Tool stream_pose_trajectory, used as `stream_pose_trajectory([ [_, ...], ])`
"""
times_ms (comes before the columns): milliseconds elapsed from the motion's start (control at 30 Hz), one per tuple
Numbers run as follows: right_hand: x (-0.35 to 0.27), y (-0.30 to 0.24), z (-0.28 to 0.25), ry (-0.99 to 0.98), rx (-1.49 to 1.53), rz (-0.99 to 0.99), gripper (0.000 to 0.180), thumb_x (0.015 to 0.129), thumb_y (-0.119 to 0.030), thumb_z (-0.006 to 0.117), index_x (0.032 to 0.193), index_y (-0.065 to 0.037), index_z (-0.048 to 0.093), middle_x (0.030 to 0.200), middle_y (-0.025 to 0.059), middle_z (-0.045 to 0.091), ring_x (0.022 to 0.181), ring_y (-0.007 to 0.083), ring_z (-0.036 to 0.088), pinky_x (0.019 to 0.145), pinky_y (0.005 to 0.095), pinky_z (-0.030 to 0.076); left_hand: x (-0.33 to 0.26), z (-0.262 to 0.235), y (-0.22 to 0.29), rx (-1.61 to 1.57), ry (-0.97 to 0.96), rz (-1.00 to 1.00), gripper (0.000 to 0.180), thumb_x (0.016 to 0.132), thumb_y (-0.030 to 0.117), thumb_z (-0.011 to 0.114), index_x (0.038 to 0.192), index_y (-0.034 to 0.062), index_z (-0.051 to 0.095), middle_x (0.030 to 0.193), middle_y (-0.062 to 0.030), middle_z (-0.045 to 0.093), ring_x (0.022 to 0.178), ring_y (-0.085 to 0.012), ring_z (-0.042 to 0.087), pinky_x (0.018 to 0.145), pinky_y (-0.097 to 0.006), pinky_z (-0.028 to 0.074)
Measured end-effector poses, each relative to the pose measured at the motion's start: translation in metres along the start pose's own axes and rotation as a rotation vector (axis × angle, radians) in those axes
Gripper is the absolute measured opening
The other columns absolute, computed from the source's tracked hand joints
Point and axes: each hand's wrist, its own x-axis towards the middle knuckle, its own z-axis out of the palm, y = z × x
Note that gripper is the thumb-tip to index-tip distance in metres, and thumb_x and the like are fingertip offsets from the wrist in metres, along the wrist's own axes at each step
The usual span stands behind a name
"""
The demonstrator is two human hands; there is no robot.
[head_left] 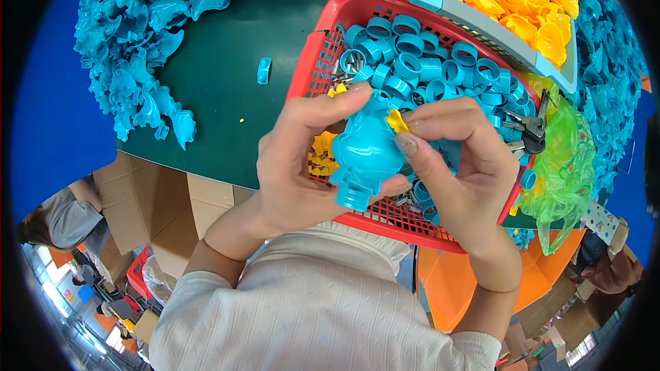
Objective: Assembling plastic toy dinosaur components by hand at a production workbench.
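Observation:
My left hand (292, 148) is closed around a glossy blue plastic shell part (371, 151) with a ribbed neck at its lower end. Between the thumb and fingers of my right hand (460, 158) is a small yellow plastic piece (397, 121), held against the shell's upper right side. Both hands are over a red basket (330, 20). In the basket lie many blue plastic rings (407, 65), with small metal pieces (353, 62) and more yellow pieces (320, 154) partly hidden by my hands.
Blue shells heap at the table's far left (155, 34) and far right (605, 96). Beyond the red basket stands a grey-blue crate (474, 17) of yellow parts. Keys (533, 130) and a green plastic bag (564, 165) are at its right. A single blue ring (264, 71) lies on the green table (220, 96).

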Motion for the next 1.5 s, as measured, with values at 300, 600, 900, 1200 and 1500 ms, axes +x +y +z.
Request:
stream_pose_trajectory([
  [300,-0.003,-0.007,-0.008,-0.056,0.458,0.338,0.009,0.075,0.003,0.066,0.079,0.001,0.058,0.082,0.0081,0.059,0.076,0.0128,0.056,0.069,0.0240,0.046,0.009,-0.010,0.001,0.017,-0.128,0.081,0.070,0.063,0.009,0.081,0.123,-0.0034,0.046,0.117,-0.0162,0.055,0.100,-0.0213,0.059,0.084,-0.031,0.048],
  [600,-0.003,0.000,-0.014,-0.147,0.093,0.135,0.015,0.074,0.000,0.068,0.087,0.001,0.060,0.089,0.0095,0.059,0.077,0.0162,0.057,0.067,0.0268,0.046,0.007,-0.003,0.002,-0.182,-0.041,-0.093,0.063,0.075,0.009,0.069,0.129,-0.0036,0.039,0.124,-0.0141,0.050,0.110,-0.0177,0.050,0.091,-0.030,0.042],
  [900,-0.013,0.002,-0.019,-0.281,-0.949,-0.363,0.024,0.066,-0.006,0.069,0.088,-0.007,0.060,0.093,0.0047,0.057,0.082,0.0221,0.053,0.073,0.0349,0.039,0.014,-0.005,-0.001,-0.555,0.146,-0.339,0.053,0.088,0.015,0.051,0.133,-0.0018,0.030,0.117,-0.0084,0.048,0.105,-0.0112,0.047,0.092,-0.026,0.037],
  [1200,-0.021,0.012,0.009,-0.580,-1.019,-0.257,0.023,0.064,-0.014,0.070,0.083,-0.009,0.059,0.086,0.0023,0.053,0.086,0.0197,0.050,0.081,0.0349,0.036,0.012,-0.005,-0.004,-0.572,0.088,-0.332,0.045,0.090,0.015,0.049,0.130,0.0004,0.033,0.106,-0.0044,0.049,0.094,-0.0066,0.046,0.084,-0.022,0.038],
  [1500,-0.017,0.010,0.003,-0.599,-0.854,-0.212,0.015,0.068,-0.011,0.067,0.078,-0.010,0.056,0.087,0.0021,0.054,0.086,0.0201,0.049,0.079,0.0348,0.035,0.014,-0.004,-0.001,-0.465,0.058,-0.363,0.057,0.089,0.032,0.049,0.130,-0.0025,0.031,0.123,-0.0132,0.045,0.109,-0.0173,0.049,0.093,-0.031,0.041],
])
